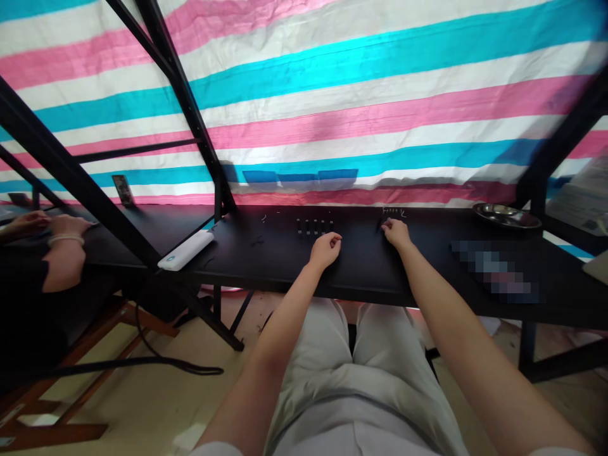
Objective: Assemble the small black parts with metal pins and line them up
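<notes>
My left hand (pixel 325 248) rests on the black table (pixel 266 256), its fingers curled in a loose fist just in front of a row of several small dark upright parts (pixel 314 227). My right hand (pixel 394 232) lies further right with its fingertips pinched together at a second cluster of tiny parts (pixel 393 213). What either hand holds is too small to make out.
A white power bank (pixel 186 249) lies on the table's left. A metal dish (pixel 506 216) sits at the far right. Black frame struts (pixel 190 107) rise at both sides. Another person's hands (pixel 52 227) work at the left. A striped tarp hangs behind.
</notes>
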A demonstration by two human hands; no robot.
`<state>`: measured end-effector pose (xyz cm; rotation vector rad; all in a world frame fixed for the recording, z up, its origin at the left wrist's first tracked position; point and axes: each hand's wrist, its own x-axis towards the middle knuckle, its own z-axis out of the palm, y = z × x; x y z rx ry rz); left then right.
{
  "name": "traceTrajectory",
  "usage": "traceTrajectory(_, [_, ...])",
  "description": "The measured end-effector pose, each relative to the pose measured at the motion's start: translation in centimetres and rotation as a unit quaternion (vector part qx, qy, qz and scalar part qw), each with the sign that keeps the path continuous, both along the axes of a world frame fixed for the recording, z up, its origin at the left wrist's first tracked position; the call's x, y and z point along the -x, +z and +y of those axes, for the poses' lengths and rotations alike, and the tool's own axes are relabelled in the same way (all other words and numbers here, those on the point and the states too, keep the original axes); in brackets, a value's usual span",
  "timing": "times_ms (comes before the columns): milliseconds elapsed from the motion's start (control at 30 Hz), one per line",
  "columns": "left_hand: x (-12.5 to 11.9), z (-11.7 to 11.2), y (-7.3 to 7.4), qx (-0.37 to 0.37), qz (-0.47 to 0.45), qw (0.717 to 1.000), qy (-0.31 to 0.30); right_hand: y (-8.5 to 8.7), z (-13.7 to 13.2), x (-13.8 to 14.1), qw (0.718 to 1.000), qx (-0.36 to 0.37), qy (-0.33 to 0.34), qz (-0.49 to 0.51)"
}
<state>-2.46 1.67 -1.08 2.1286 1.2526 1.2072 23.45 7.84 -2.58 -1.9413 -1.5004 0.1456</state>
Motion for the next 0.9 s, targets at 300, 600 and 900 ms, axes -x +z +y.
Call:
traceTrajectory(300, [0.1, 0.1, 0.0, 0.002, 0.002, 1.000, 0.019, 0.1, -0.3, 0.0, 0.999, 0.021, -0.034, 0.011])
traceTrajectory(600, [0.5, -0.5, 1.2, 0.035, -0.020, 0.981, 0.188, 0.2, -2.6, 0.5, 0.994, 0.016, -0.070, -0.088])
traceTrajectory(900, [-1.3, 1.0, 3.3, 0.010, 0.069, 0.984, 0.167, 0.6, -5.6, 4.3, 0.990, 0.004, 0.079, -0.119])
